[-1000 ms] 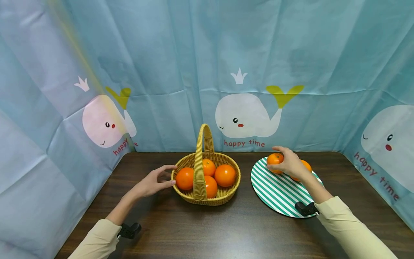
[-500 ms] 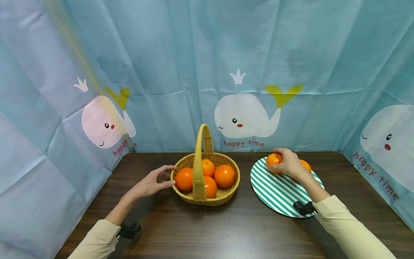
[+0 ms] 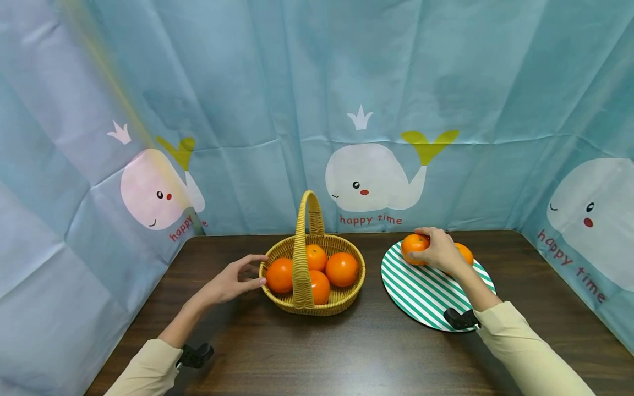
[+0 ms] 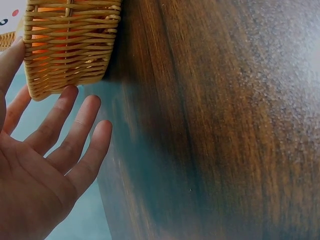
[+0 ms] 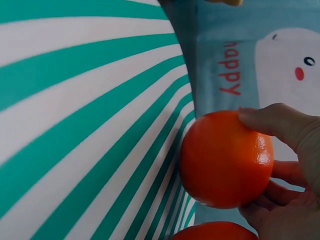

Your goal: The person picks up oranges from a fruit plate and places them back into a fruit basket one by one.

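In the head view my left hand (image 3: 230,281) is at the left end of a wicker basket (image 3: 329,311) with a tall handle. Its thumb and a fingertip touch the rim, and in the left wrist view the other fingers extend loosely beside the basket wall (image 4: 75,60). Several oranges lie inside; the handle partly covers some. My right hand (image 3: 442,252) grips an orange (image 3: 412,248) between thumb and fingers at the far side of a round green-and-white striped mat (image 3: 413,300). Behind that hand, a second orange (image 3: 464,253) is partly hidden on the mat.
A dark wooden table (image 3: 317,352) carries the basket and the mat, with a gap between them. Blue curtains (image 3: 257,110) printed with whales hang behind the table and along both sides. Each wrist wears a black camera mount (image 3: 195,356).
My right fingers have closed in round the orange, which has shifted slightly left over the mat. The left hand stays at the basket rim. The whole head view has drifted a little.
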Demonstrator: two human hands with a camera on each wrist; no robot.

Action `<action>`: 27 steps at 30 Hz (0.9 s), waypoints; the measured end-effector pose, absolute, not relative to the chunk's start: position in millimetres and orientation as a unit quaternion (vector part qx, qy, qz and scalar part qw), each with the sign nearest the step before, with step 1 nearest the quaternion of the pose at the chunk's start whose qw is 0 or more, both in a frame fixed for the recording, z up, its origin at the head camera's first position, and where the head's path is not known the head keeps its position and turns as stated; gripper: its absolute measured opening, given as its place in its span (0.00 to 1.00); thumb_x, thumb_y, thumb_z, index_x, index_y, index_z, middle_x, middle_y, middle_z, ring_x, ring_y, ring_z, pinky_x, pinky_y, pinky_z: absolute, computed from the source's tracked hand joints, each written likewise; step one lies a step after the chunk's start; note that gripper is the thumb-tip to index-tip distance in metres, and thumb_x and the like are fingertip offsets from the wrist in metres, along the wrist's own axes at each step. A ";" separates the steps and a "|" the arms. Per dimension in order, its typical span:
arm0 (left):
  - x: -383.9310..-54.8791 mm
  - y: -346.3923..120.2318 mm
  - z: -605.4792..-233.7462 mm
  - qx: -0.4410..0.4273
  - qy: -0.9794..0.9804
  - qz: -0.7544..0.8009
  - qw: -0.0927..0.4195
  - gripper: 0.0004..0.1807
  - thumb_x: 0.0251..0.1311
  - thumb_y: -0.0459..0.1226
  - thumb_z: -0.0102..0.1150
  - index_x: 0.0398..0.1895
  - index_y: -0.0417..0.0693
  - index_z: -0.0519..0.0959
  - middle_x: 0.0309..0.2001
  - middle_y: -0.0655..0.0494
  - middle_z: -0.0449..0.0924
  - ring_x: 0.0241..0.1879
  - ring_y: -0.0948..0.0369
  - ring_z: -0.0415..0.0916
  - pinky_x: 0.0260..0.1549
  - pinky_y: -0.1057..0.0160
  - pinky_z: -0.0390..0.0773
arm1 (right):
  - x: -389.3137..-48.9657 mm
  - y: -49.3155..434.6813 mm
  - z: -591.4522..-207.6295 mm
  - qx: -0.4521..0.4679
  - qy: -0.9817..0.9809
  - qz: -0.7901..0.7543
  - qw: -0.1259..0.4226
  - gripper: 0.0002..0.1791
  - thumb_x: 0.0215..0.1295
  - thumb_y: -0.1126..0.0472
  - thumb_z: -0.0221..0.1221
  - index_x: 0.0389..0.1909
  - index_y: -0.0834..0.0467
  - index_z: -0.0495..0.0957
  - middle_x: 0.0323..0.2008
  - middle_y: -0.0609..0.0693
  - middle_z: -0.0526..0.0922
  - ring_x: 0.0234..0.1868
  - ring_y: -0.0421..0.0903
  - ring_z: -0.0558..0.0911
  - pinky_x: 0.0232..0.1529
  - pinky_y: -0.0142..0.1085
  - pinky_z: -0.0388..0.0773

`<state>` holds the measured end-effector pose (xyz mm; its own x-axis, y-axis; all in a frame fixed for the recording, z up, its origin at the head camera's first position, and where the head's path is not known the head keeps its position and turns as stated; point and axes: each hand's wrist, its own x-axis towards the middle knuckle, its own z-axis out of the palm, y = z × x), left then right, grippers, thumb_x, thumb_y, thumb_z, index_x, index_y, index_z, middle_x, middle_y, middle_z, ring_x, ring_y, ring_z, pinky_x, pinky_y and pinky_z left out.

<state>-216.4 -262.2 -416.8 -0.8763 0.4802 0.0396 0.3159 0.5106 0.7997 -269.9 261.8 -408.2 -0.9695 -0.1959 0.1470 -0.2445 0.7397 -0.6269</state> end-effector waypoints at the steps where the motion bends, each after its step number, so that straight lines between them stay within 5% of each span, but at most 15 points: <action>1: -216.3 -262.4 -416.9 0.230 0.864 0.438 0.094 0.30 0.71 0.39 0.63 0.72 0.41 0.67 0.68 0.36 0.67 0.60 0.42 0.73 0.49 0.56 0.81 | -269.4 261.8 -408.2 0.119 -0.931 0.344 0.036 0.36 0.59 0.62 0.71 0.65 0.74 0.71 0.58 0.73 0.74 0.45 0.61 0.79 0.44 0.52 0.78; 16: -215.7 -263.5 -417.7 0.224 0.863 0.443 0.093 0.30 0.70 0.39 0.64 0.71 0.41 0.67 0.66 0.36 0.68 0.59 0.42 0.74 0.48 0.57 0.81 | -256.9 260.5 -400.3 0.117 -0.879 0.462 0.028 0.36 0.65 0.65 0.70 0.68 0.74 0.67 0.65 0.73 0.69 0.59 0.68 0.75 0.55 0.55 0.77; 27: -214.7 -262.6 -417.9 0.211 0.864 0.447 0.096 0.31 0.70 0.40 0.64 0.72 0.43 0.67 0.66 0.36 0.69 0.58 0.42 0.74 0.42 0.53 0.84 | -253.8 259.3 -398.7 0.122 -0.843 0.523 0.026 0.36 0.66 0.61 0.69 0.70 0.71 0.68 0.66 0.70 0.70 0.64 0.65 0.73 0.51 0.32 0.79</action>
<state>-214.7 -262.6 -417.9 -0.8924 0.4507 0.0224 0.2790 0.5120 0.8124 -253.8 259.3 -398.7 -0.9691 -0.1780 0.1706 -0.2319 0.4232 -0.8759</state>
